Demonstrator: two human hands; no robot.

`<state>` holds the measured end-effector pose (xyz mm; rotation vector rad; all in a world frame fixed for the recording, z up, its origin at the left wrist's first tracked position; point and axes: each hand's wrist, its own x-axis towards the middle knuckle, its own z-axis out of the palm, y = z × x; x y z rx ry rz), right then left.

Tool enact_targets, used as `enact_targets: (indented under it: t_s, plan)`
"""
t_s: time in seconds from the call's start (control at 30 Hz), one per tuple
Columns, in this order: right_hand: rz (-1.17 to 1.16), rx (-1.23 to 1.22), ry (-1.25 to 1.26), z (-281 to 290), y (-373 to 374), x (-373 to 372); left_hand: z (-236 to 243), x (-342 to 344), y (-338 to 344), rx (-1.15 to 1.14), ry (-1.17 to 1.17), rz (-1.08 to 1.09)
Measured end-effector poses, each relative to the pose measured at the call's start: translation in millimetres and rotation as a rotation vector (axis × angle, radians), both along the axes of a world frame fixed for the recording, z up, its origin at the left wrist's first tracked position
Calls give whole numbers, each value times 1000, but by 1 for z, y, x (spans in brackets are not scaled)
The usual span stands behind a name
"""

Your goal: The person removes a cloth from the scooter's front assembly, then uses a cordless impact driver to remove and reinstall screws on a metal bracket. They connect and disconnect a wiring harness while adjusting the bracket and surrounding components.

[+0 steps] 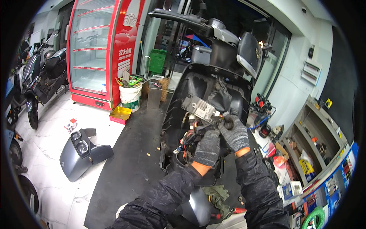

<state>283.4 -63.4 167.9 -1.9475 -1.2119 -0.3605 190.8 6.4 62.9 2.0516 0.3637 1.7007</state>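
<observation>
Both my hands wear grey knit gloves with orange cuffs and are inside the opened black front body of a scooter [246, 89]. My left hand [207, 149] is closed, fingertips forward among the wires. Close beside it, my right hand [235, 133] is closed too, its fingers bent at a dark connector area. What either hand pinches is too small and hidden to name. Just beyond them a silver finned metal box [200, 108] lies tilted, with cables at its end. Loose coloured wires [186, 140] hang left of my left hand.
A grey scooter panel with lamps [81, 147] lies on the white floor at left. Behind it stand a red glass-door fridge [118, 49], a tool bucket [130, 95] and a yellow-lined tray [121, 113]. Cluttered shelves [312, 141] are at right; gloves [217, 196] lie below my arms.
</observation>
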Motion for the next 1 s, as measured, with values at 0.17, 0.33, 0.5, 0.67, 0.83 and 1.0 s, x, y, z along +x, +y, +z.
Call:
enact_targets:
  t_s: [0.17, 0.33, 0.5, 0.67, 0.83, 1.0]
  plan:
    - [-22, -2, -12, 0, 1, -4, -7, 7, -7, -72, -121, -40]
    - [-38, -62, -104, 4, 3, -6, 2, -10, -2, -49, -124, -71]
    - [-77, -62, -174, -5, 0, -7, 22, -41, 12, 186, 1, 155]
    - [79, 31, -61, -21, -2, -4, 32, -49, 12, 199, 233, 211]
    - [135, 89, -202, -25, -3, 1, 31, -53, 16, 164, 439, 263]
    - [63, -82, -246, -13, -5, 2, 33, -49, 19, 155, 456, 292]
